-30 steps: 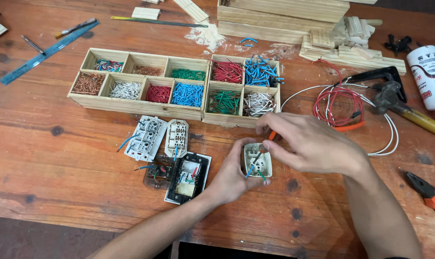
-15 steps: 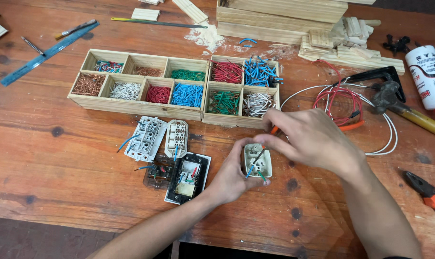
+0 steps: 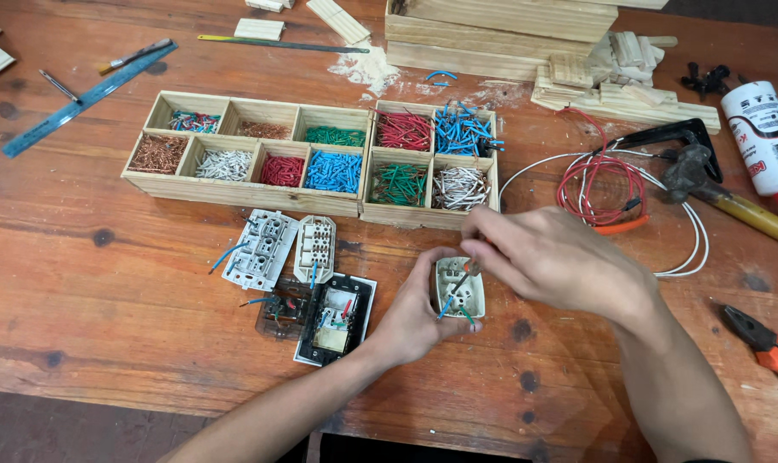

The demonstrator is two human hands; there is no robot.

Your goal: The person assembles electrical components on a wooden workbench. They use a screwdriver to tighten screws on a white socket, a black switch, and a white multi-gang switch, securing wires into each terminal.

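My left hand (image 3: 414, 317) grips a small white socket module (image 3: 457, 288) from below and from the left, just above the wooden table (image 3: 106, 300). Short blue and green wire ends stick out of the module. My right hand (image 3: 552, 257) is closed around a thin screwdriver (image 3: 468, 273) whose tip points down into the module; most of the handle is hidden in the fist.
Left of the hands lie two white switch modules (image 3: 264, 249), a dark module (image 3: 282, 313) and a black-and-white plate (image 3: 337, 319). Behind stand wooden compartment trays (image 3: 320, 154) of coloured wire bits. Red and white cable coil (image 3: 603, 189), hammer (image 3: 723, 193), glue bottle (image 3: 762, 137), orange pliers (image 3: 770, 343), blue ruler (image 3: 84, 99), wood strips (image 3: 500, 34).
My right hand has shifted slightly left and down over the socket module, bringing the screwdriver tip into it. My left hand keeps the module in the same place.
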